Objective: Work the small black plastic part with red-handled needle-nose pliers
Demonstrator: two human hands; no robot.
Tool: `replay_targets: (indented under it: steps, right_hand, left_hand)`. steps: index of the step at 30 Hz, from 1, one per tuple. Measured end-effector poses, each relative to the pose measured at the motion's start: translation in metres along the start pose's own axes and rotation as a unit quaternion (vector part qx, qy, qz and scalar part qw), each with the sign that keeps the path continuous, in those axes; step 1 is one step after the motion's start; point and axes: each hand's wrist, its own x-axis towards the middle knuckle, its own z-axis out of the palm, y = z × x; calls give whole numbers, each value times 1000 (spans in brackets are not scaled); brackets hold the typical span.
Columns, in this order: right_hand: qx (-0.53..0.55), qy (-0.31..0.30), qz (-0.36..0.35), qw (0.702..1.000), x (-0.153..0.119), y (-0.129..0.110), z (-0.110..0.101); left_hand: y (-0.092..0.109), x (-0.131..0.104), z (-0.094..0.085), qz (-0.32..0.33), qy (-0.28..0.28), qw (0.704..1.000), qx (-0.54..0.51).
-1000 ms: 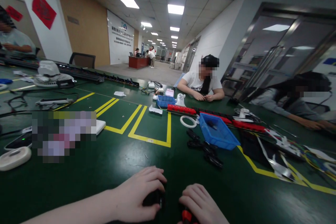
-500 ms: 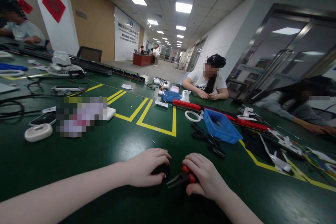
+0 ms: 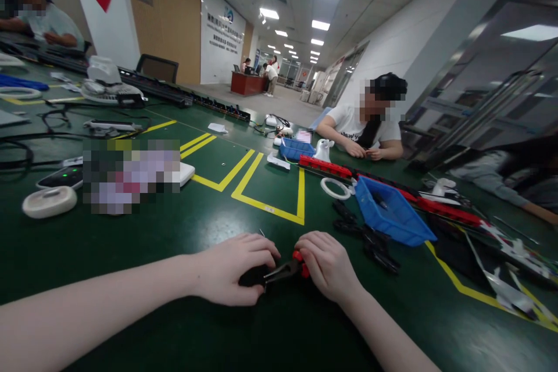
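My right hand point(image 3: 328, 266) is closed around the red handles of a pair of long-nose pliers point(image 3: 285, 270), whose dark jaws point left. The jaw tips reach the fingertips of my left hand point(image 3: 231, 267). That hand rests low over the green table, its fingers and thumb curled round a small dark object point(image 3: 253, 276) with a metallic bit at its end. Most of this object is hidden under the fingers, so its kind cannot be made out. A short thin piece point(image 3: 262, 233) lies just beyond the left fingers.
Right of my hands lie black cables point(image 3: 378, 247) and a blue bin point(image 3: 394, 215), near a white ring point(image 3: 335, 189). Yellow tape point(image 3: 272, 209) marks the green table point(image 3: 143, 325). On the left lies a white rounded case point(image 3: 49, 202). A person point(image 3: 364, 122) sits opposite.
The pliers have moved left, bringing their tips to my left fingertips. My right hand has turned over them. The view has shifted slightly, carrying the table's far things rightward.
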Motion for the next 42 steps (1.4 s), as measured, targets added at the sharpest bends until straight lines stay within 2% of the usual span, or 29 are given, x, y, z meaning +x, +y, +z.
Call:
replay_targets:
  steps: [5,12,18,22,29,42]
  right_hand:
    - [-24,22,11,999,-2,1,1]
    - [-80,57,17,995,-2,-4,0]
    - [-89,66,31,993,-3,-3,-1]
    - [-78,65,46,994,-3,-1,-2]
    - [-71,53,43,995,-2,-3,-2]
    - [-64,43,40,996,-2,-2,-1]
  left_hand:
    - [-2,-1,0,-12,-3,1000,4]
    - [-5,-1,0,-56,9,997,-42]
    - [-4,0,0,-57,16,997,-39]
    - [-4,0,0,-52,16,998,-24]
    - [-4,-1,4,-39,1,997,70]
    - [-3,-2,3,-32,-2,997,74]
